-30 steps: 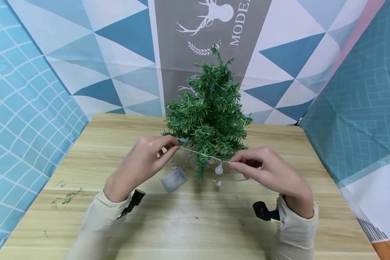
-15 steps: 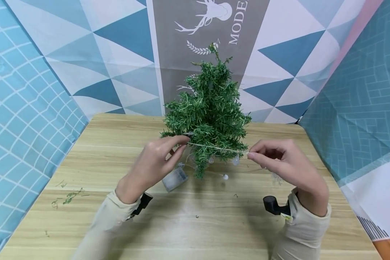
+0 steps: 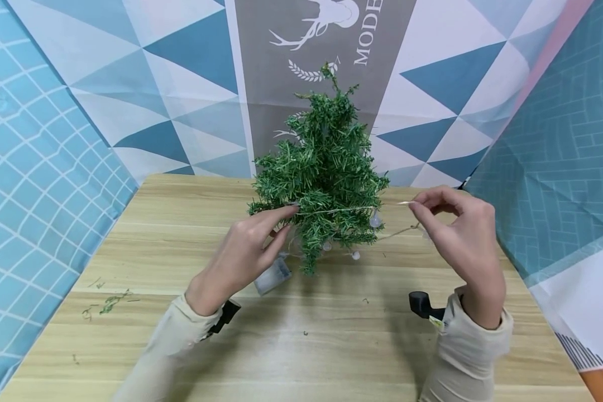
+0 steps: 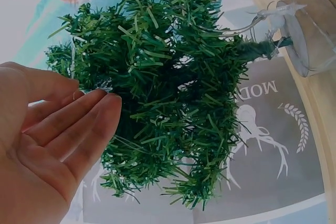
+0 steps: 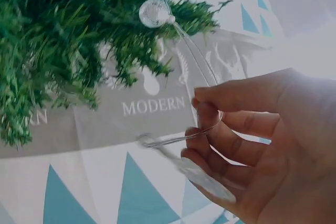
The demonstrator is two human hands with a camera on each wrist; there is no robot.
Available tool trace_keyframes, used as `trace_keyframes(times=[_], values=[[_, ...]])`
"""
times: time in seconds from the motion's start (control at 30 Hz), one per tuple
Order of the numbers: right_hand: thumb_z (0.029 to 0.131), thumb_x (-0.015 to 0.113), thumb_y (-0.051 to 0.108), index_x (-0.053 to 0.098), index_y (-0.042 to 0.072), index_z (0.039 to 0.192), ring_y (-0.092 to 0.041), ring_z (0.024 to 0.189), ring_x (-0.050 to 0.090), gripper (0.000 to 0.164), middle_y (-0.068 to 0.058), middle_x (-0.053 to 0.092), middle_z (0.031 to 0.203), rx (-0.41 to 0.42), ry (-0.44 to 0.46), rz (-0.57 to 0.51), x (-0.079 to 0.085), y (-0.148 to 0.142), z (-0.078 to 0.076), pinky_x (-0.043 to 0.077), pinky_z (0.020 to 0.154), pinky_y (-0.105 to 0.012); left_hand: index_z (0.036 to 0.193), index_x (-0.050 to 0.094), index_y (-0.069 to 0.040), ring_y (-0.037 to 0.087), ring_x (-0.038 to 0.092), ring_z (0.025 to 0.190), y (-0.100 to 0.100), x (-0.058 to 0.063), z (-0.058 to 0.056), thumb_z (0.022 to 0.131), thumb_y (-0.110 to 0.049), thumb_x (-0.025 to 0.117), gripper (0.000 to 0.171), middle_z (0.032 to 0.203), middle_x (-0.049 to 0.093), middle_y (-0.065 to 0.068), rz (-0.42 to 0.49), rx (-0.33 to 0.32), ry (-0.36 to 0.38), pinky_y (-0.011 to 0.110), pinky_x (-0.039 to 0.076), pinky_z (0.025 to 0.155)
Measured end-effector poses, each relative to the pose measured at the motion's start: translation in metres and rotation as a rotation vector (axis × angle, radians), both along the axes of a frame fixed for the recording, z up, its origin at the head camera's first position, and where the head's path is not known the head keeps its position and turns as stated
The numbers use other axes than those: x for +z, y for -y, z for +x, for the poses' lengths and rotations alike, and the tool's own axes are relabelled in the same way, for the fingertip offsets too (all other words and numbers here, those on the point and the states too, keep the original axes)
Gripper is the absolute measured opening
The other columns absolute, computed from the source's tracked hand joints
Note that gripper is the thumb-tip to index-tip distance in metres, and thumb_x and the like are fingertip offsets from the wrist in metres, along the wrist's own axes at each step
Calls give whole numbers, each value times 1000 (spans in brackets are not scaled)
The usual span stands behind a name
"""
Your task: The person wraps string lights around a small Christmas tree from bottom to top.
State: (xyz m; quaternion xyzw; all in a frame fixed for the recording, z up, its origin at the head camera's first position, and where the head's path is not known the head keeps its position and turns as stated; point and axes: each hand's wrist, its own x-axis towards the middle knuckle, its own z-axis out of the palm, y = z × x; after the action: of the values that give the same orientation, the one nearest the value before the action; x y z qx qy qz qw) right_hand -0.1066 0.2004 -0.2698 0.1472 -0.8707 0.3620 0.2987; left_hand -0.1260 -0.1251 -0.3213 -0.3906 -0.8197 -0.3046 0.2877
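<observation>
A string of lights (image 3: 341,210) stretches across the front of a small green artificial Christmas tree (image 3: 326,162). My left hand (image 3: 241,245) is at the tree's lower left, where its thumb and fingers pinch the wire against the needles. Off the tree's right side, my right hand (image 3: 459,240) pinches the same string between thumb and fingers. A clear round bulb (image 5: 155,13) hangs from it beside the needles. In the right wrist view, a clear flat ornament (image 5: 205,177) dangles by that hand, blurred. A translucent battery box (image 3: 272,276) lies below the left hand.
Another bulb (image 3: 355,255) hangs low by the tree's front branches. Green needle scraps (image 3: 113,301) lie on the left of the wooden table (image 3: 301,357). Patterned cloths hang behind and at both sides. The pale tree base (image 4: 310,35) shows in the left wrist view.
My right hand has moved right and up, drawing the string across the tree's front. My left hand has shifted right, against the branches. The nearest bulb has risen along with the wire.
</observation>
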Motion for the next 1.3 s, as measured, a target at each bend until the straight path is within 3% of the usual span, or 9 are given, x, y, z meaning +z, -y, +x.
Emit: trace_keyframes(times=[0.2,0.33,0.47,0.6,0.73,0.8,0.9,1.1,1.3], values=[[95,65,15,71,3,91,-1,74,55,14,-6,68,81,-113,-18,1,-3,-2,-5,43,71,-14,125,64,2,12,61,62,-1,-1,0,93,-2,65,32,117,70,18,-3,8,5,17,51,54],[104,51,21,62,1,94,-6,81,61,25,-9,71,89,16,89,-66,-2,-5,-5,45,72,-18,125,63,3,11,59,59,-1,-1,0,95,-3,63,31,120,69,18,-4,19,6,16,51,53],[106,47,18,56,-1,90,-17,63,66,26,-10,66,72,167,183,-146,-1,-10,-3,54,60,-22,125,63,4,9,56,55,-1,-1,-1,95,-2,62,31,121,68,19,-2,21,15,16,51,54],[100,58,7,60,-2,81,-17,45,55,21,-9,56,57,174,121,-189,-1,-15,-1,46,43,-24,125,63,4,10,55,55,0,0,-1,94,-2,62,31,122,68,19,2,28,21,16,50,52],[92,65,-4,64,-10,78,-15,44,50,15,-9,54,54,243,57,-362,2,-20,3,30,37,-26,125,63,3,13,61,62,2,1,0,95,-1,62,31,120,68,18,9,39,25,17,50,51],[89,66,-9,64,-15,78,-16,45,49,13,-10,54,53,308,39,-475,4,-21,6,26,39,-28,125,63,3,13,63,63,2,2,0,95,-2,62,31,120,69,18,9,40,28,18,51,52],[86,63,-18,64,-19,79,-18,50,53,7,-13,57,56,444,32,-557,5,-23,9,35,46,-26,126,63,3,13,63,62,2,2,0,96,-3,62,31,120,69,18,1,39,25,18,51,53],[80,54,-30,62,-21,86,-26,73,59,13,-20,64,79,763,63,-592,3,-29,11,52,65,-29,126,63,4,13,62,61,2,2,0,96,-4,62,32,121,68,18,-3,36,19,20,53,55],[91,42,-26,52,-27,98,-37,90,66,13,-31,65,95,799,111,-681,3,-32,7,57,80,-37,129,61,3,15,64,64,1,1,2,96,-7,64,35,124,67,18,-20,22,23,24,57,64]])
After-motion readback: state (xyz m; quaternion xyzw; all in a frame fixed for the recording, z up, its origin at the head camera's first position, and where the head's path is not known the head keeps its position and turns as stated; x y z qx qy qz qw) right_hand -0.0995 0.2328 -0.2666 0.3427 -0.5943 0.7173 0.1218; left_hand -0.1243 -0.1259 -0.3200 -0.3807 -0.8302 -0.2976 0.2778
